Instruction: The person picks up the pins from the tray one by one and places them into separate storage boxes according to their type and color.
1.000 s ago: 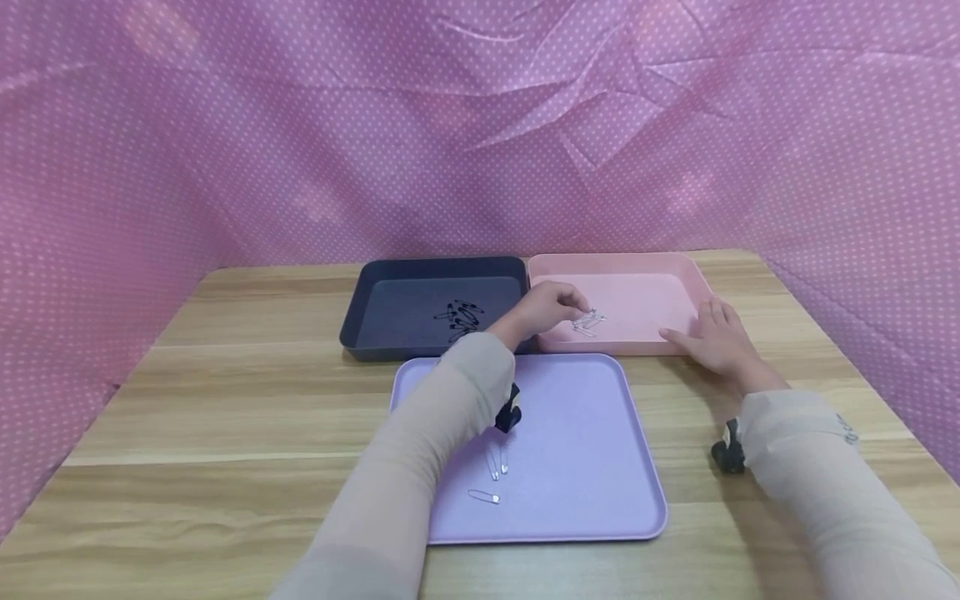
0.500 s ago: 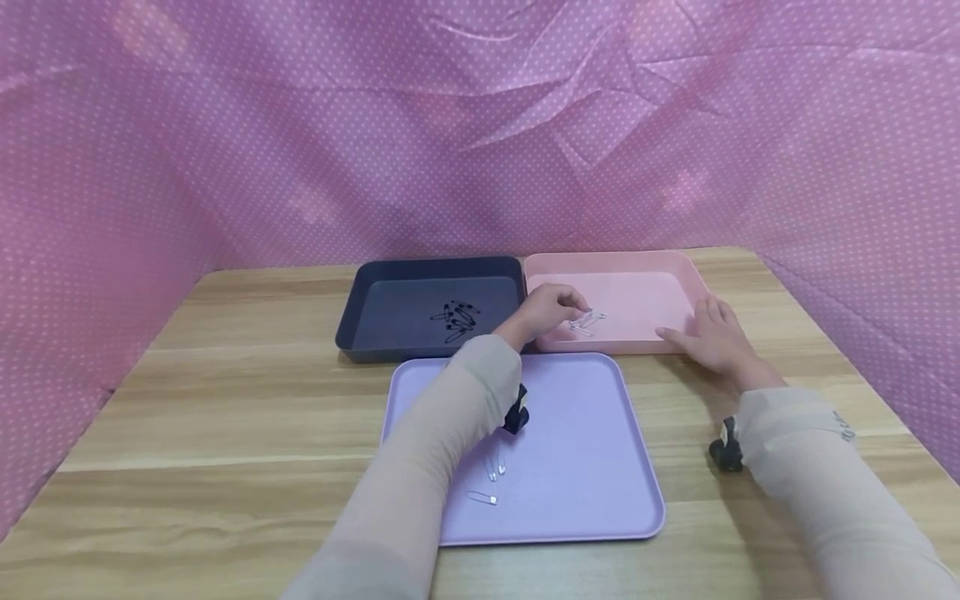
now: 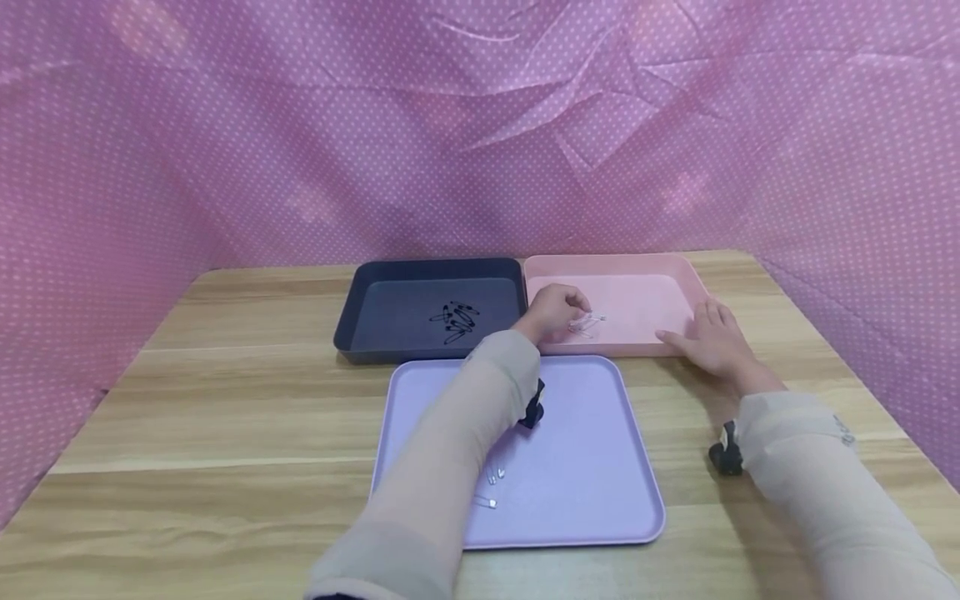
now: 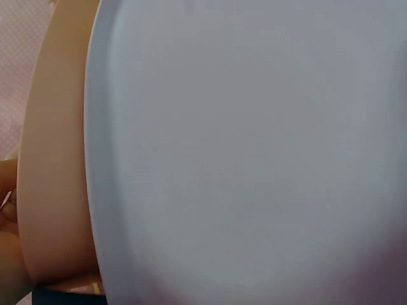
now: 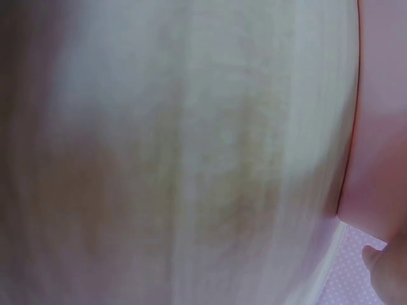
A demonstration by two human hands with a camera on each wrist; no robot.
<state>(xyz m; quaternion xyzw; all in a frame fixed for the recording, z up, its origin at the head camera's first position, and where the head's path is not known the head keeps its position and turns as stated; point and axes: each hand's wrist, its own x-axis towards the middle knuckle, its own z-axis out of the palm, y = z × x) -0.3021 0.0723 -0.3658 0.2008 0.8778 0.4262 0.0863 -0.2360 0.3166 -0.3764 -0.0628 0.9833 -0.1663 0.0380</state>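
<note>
My left hand (image 3: 557, 309) reaches over the near left part of the pink tray (image 3: 630, 346). Thumb and forefinger pinch a silver safety pin (image 3: 597, 317) above several others lying there. At the tray's right front corner rests my right hand (image 3: 716, 340), its thumb stretched along the front wall and its fingers against the right side. In the left wrist view, curled fingers (image 4: 7, 190) show at the edge beside the pink wall. Below on the lilac tray (image 3: 577, 467) lie a few silver safety pins (image 3: 485, 502), partly covered by the left sleeve.
A dark grey tray (image 3: 390, 354) with several black safety pins (image 3: 459, 321) stands left of the pink one, side by side. Both are behind the lilac tray on a wooden table (image 3: 187, 417). Pink dotted cloth (image 3: 420, 150) surrounds the back and sides.
The left forearm has swung right across the lilac tray, covering more of its pins. The left fingers stay among the silver safety pins, shifting slightly. The right hand keeps its place.
</note>
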